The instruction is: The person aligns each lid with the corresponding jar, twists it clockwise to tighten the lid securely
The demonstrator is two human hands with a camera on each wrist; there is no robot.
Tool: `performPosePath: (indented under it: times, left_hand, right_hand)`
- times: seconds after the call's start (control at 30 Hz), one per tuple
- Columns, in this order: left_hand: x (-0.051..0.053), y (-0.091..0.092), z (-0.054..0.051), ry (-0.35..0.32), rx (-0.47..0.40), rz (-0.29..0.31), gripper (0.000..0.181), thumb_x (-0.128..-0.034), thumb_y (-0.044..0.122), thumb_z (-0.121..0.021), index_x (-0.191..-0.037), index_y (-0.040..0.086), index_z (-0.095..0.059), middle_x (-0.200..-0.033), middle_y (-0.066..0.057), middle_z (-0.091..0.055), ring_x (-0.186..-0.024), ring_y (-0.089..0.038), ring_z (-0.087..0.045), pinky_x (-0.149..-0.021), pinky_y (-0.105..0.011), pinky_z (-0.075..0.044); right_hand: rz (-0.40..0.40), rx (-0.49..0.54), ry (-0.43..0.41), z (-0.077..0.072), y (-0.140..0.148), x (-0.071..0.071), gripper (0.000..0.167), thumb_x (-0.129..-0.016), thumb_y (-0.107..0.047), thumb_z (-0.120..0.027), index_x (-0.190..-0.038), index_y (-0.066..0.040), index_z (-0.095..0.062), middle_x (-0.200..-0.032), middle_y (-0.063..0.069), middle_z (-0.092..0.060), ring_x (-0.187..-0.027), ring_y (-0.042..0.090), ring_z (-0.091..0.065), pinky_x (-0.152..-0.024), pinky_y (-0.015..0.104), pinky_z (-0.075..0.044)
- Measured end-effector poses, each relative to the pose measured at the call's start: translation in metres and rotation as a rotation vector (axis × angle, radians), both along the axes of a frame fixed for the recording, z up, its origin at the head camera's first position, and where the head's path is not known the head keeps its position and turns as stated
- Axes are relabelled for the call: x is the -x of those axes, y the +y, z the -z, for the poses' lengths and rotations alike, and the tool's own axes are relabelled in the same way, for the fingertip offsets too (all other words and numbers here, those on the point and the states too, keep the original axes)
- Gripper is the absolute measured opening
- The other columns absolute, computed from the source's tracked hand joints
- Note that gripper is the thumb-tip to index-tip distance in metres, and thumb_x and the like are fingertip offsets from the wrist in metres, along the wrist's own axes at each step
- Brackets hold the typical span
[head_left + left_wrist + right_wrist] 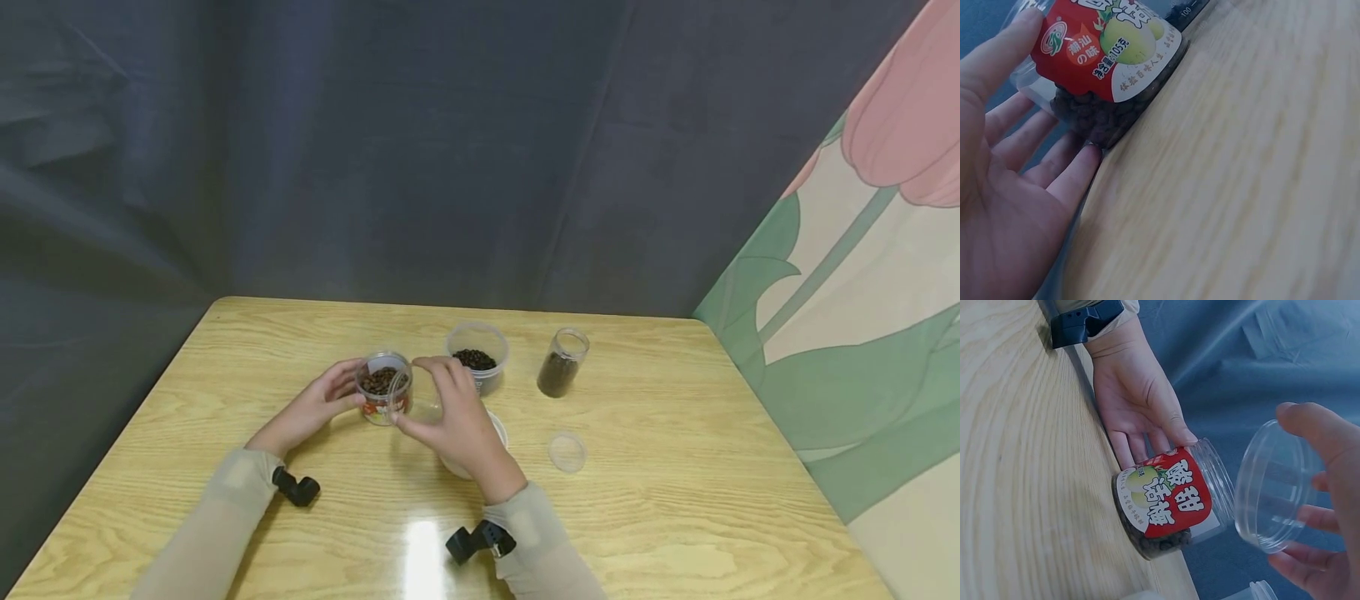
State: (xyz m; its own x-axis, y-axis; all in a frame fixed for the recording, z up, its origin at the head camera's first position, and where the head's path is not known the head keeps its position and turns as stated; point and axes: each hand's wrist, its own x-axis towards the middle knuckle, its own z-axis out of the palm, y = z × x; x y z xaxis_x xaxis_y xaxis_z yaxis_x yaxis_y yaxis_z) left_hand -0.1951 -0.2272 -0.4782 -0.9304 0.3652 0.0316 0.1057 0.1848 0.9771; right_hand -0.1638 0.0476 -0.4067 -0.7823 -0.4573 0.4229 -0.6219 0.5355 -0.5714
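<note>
A clear plastic jar (386, 407) with a red printed label stands upright on the table, partly filled with brown beans. My left hand (318, 407) holds it from the left side, thumb in front and fingers behind, as the left wrist view shows on the jar (1104, 56). In my right hand (468, 417) is a clear plastic cup (424, 402), gripped between thumb and fingers. The cup lies tipped on its side with its rim towards the jar's mouth. In the right wrist view the cup (1272, 487) looks empty, close beside the labelled jar (1166, 500).
Behind the right hand stands a clear tub (480, 379) of dark beans. Farther right is a clear cylindrical jar (558, 375) with dark contents. A clear round lid (567, 452) lies flat on the table (675, 433). A white round container (498, 427) is mostly hidden under the right hand.
</note>
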Motion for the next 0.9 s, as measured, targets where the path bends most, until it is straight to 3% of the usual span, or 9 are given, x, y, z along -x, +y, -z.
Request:
performPosePath:
  times: [0.17, 0.4, 0.57, 0.73, 0.9]
  left_hand:
    - [-0.003, -0.001, 0.000, 0.025, 0.005, 0.000, 0.067, -0.1021, 0.020, -0.063, -0.158, 0.003, -0.029, -0.158, -0.025, -0.034, -0.144, -0.046, -0.033, -0.116, -0.060, -0.031]
    - [-0.006, -0.002, -0.001, 0.025, -0.004, 0.008, 0.067, -0.1011, 0.019, -0.065, -0.157, 0.004, -0.031, -0.159, -0.023, -0.035, -0.144, -0.043, -0.035, -0.116, -0.055, -0.035]
    - [-0.008, -0.002, -0.002, 0.021, -0.012, 0.012, 0.068, -0.1006, 0.018, -0.066, -0.157, 0.004, -0.031, -0.158, -0.023, -0.036, -0.144, -0.042, -0.036, -0.115, -0.052, -0.036]
    - [-0.008, 0.000, -0.004, 0.017, -0.028, 0.024, 0.067, -0.1006, 0.018, -0.065, -0.157, 0.005, -0.032, -0.159, -0.021, -0.036, -0.145, -0.041, -0.035, -0.116, -0.048, -0.036]
    - [-0.008, 0.001, -0.003, 0.019, -0.039, 0.035, 0.065, -0.1011, 0.017, -0.065, -0.157, 0.005, -0.033, -0.159, -0.020, -0.036, -0.145, -0.040, -0.035, -0.115, -0.038, -0.040]
  right_hand:
    - [0.008, 0.106, 0.016, 0.003, -0.003, 0.004, 0.069, -0.085, -0.032, -0.084, -0.140, -0.008, -0.049, -0.130, 0.013, -0.050, -0.110, 0.029, -0.051, -0.091, 0.043, -0.053]
    - [0.006, 0.215, 0.034, 0.007, -0.007, 0.007, 0.075, -0.081, -0.027, -0.087, -0.141, -0.007, -0.047, -0.124, 0.017, -0.046, -0.107, 0.034, -0.053, -0.092, 0.046, -0.053]
    - [0.011, 0.246, 0.027, 0.007, -0.010, 0.007, 0.071, -0.083, -0.027, -0.085, -0.145, -0.015, -0.052, -0.127, 0.014, -0.041, -0.111, 0.028, -0.049, -0.093, 0.042, -0.052]
    - [0.029, 0.257, -0.001, 0.007, -0.012, 0.009, 0.062, -0.086, -0.028, -0.083, -0.139, -0.015, -0.052, -0.127, 0.013, -0.037, -0.113, 0.027, -0.047, -0.096, 0.043, -0.050]
    - [0.046, 0.279, 0.002, 0.007, -0.014, 0.010, 0.059, -0.086, -0.030, -0.081, -0.132, -0.010, -0.050, -0.127, 0.014, -0.037, -0.113, 0.028, -0.045, -0.094, 0.050, -0.051]
